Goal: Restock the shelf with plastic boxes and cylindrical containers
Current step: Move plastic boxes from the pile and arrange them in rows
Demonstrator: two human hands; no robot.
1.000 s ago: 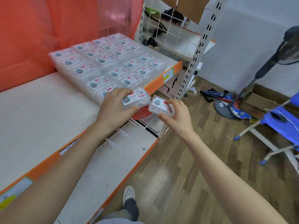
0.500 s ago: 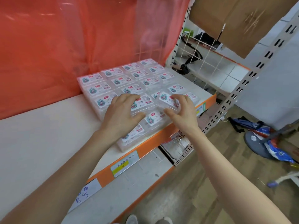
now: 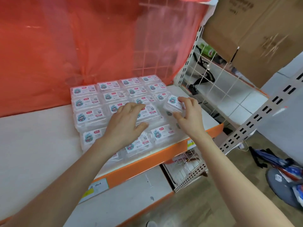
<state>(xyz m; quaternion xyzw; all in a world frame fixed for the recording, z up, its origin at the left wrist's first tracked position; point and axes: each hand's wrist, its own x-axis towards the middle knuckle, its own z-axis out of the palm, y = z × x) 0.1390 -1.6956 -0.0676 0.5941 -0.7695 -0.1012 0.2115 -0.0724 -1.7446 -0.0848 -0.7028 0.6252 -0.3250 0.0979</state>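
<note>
Your left hand [image 3: 126, 123] holds a plastic box [image 3: 150, 110] down on the stacked boxes [image 3: 89, 114], with your fingers over its top and your thumb at its near edge. Your right hand [image 3: 188, 117] pinches a tilted box [image 3: 173, 103] just above the stack's right side. Level that one, square it to its neighbours' edges, then lower it straight.

You have two boxes in hand. On the shelf [image 3: 32, 136], mid-frame, the two back rows show four boxes each, and your hands partly hide the nearer rows. No cylindrical containers are in view.

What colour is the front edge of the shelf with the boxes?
The shelf edge is orange, clearest in the head view.
</note>
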